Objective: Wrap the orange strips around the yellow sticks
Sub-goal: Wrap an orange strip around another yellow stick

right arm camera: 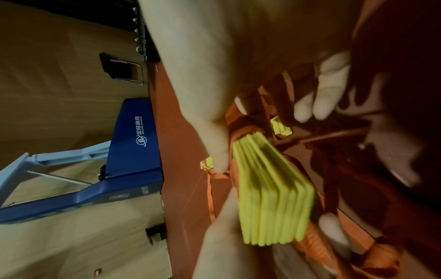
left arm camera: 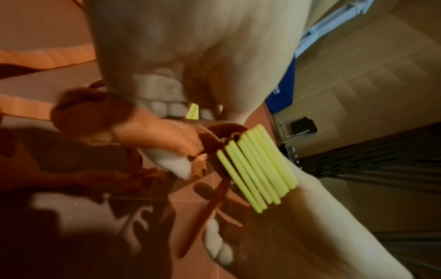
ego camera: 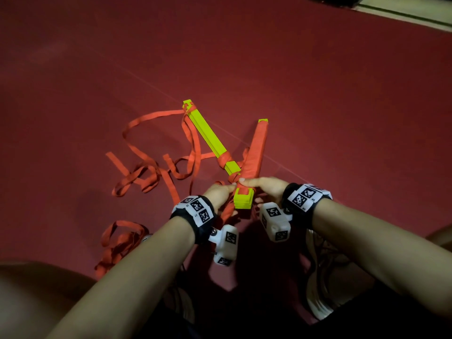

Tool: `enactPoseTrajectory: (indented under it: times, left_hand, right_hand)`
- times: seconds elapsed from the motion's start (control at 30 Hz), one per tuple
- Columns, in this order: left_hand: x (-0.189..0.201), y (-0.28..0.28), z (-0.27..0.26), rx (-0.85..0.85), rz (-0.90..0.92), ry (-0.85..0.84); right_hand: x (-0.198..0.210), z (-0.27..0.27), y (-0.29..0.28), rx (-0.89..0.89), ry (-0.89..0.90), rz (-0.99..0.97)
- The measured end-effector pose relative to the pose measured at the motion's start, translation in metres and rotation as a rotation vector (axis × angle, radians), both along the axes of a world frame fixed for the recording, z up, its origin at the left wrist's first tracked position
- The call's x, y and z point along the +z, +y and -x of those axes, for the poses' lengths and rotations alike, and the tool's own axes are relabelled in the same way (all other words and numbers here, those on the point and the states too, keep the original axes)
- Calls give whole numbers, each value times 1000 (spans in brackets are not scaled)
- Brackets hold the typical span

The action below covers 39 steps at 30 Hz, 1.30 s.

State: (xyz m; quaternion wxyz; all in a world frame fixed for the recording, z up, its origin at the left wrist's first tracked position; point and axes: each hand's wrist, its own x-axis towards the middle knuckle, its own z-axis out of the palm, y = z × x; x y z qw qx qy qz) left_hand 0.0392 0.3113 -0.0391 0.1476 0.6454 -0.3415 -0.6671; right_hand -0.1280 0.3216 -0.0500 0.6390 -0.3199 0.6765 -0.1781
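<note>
Dark red sports flooring (ego camera: 318,94) fills the scene, with pale wooden boards along its far edge and a blue padded base (right arm camera: 133,143) visible from the right wrist view.

Right hand (ego camera: 266,187): fingers curled over the near end of the wrapped bundle of yellow sticks (ego camera: 254,155), clamping it, probably so the stack cannot fan apart while strip is laid on. From the right wrist view the thumb presses one broad side of the stack and the fingers come round the other.

Left hand (ego camera: 220,192): thumb and fingers pinch the orange strip (ego camera: 228,211) just beside the bundle's exposed yellow end (ego camera: 243,201), apparently keeping the working length taut for the next turn. This bundle is covered in orange over most of its length; only its two ends show yellow.

Second bundle (ego camera: 210,138): lies on the floor just beyond the hands, bound by orange only near each end, its middle bare. It is judged to be awaiting its turn.

Loose strip (ego camera: 146,172) trails in loops to the left, and more is heaped beside the left forearm (ego camera: 117,245).
</note>
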Motion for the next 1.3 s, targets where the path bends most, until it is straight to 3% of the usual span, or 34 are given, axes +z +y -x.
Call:
enactPoseTrajectory:
  times: [0.13, 0.4, 0.7, 0.83, 0.93, 1.03, 1.07, 1.17, 1.3]
  left_hand:
    - [5, -2, 5, -41, -137, 110]
    - [-7, -6, -1, -69, -51, 82]
    - [-15, -5, 2, -89, -27, 86]
    - [-14, -6, 4, -131, -62, 67]
    - [-14, -10, -1, -143, 60, -11]
    - [-17, -15, -6, -184, 126, -46]
    - [-17, -15, -7, -199, 108, -38]
    - [-21, -23, -9, -192, 82, -75]
    - [-43, -35, -11, -202, -9, 54]
  right_hand:
    - [-3, -1, 0, -5, 16, 22]
    - [28, 0, 1, 31, -94, -109]
    - [46, 8, -3, 234, 205, 180]
    - [50, -3, -7, 169, 201, 286]
    - [51, -5, -5, 165, 210, 318]
    - [48, -5, -3, 249, 346, 341]
    - [48, -6, -1, 255, 330, 330]
    - [49, -8, 0, 102, 53, 240]
    - [50, 6, 1, -52, -143, 180]
